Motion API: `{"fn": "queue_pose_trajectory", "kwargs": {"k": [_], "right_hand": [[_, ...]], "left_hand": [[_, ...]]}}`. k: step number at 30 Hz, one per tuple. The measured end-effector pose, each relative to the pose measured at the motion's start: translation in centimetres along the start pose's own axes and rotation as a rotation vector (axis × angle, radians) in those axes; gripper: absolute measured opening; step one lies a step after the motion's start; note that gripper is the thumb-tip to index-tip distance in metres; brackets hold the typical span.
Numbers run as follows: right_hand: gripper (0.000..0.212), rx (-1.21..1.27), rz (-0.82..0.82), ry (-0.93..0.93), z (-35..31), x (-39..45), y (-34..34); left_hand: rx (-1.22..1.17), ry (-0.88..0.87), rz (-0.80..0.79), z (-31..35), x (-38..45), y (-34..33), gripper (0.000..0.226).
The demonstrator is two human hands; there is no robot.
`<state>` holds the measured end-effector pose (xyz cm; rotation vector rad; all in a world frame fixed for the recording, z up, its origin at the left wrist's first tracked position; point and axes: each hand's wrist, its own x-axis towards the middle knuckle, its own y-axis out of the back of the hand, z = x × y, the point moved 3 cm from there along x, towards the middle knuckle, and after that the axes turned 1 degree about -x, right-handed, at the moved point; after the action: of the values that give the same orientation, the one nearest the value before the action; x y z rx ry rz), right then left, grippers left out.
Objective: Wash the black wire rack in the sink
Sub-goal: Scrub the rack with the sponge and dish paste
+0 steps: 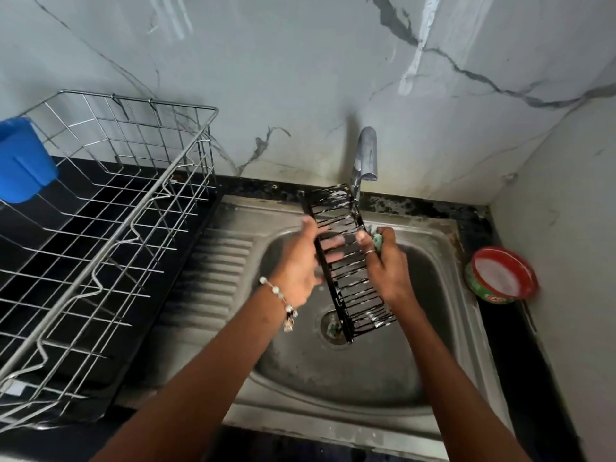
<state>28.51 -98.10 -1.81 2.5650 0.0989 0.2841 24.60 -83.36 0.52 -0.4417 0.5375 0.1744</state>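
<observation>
The black wire rack [350,271] is long, narrow and streaked with white suds. It is held tilted over the steel sink [333,378], its far end just under the tap [365,158]. My left hand [300,265] grips the rack's left rail, with the fingers showing through the wires. My right hand [383,261] holds a green scrub pad [376,238] against the rack's right side. No water is seen running from the tap.
A large steel dish rack [100,228] stands on the black counter at left, with a blue cup [23,161] on its far corner. A red and green tub of white dish soap [500,275] sits right of the sink. The drain [330,325] lies under the rack's near end.
</observation>
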Motion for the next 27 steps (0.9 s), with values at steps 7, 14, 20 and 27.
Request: {"fn": "queue_pose_trajectory", "kwargs": {"k": [7, 14, 20, 27], "right_hand": [[0.036, -0.052, -0.017, -0.271, -0.1, 0.4, 0.1], [0.019, -0.31, 0.19, 0.135, -4.4, 4.2, 2.6], [0.039, -0.451, -0.108, 0.236, -3.5, 5.1, -3.1], [0.042, -0.496, -0.221, 0.615, -3.0, -0.6, -4.4]], "left_hand": [[0.015, -0.039, 0.015, -3.5, -0.9, -1.3, 0.034], [0.169, -0.034, 0.077, -2.4, -0.6, 0.2, 0.035], [0.193, -0.058, 0.05, -1.3, -0.5, 0.4, 0.036], [0.244, -0.117, 0.083, -1.2, -0.3, 1.6, 0.037]]}}
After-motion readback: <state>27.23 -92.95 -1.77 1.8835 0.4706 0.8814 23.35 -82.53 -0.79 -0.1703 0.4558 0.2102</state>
